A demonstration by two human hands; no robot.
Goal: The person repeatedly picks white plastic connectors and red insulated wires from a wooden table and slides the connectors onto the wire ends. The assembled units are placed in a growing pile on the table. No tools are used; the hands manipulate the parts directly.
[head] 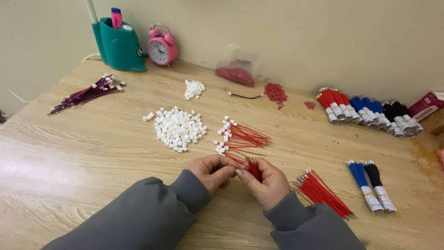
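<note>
My left hand [212,170] pinches something too small for me to make out, meeting my right hand [261,181], which is closed around a bunch of red wires [254,167] just above the table [92,153]. I'd keep the fingertips close, feeding one wire straight, the white connector pile [179,128] within reach.

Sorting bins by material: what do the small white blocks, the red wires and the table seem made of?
White blocks: likely matte moulded plastic, uniform and boxy. Red wires: plastic-coated, with silvery, apparently metal tips. Table: wood-grain pattern with a soft sheen, perhaps laminate.
</note>
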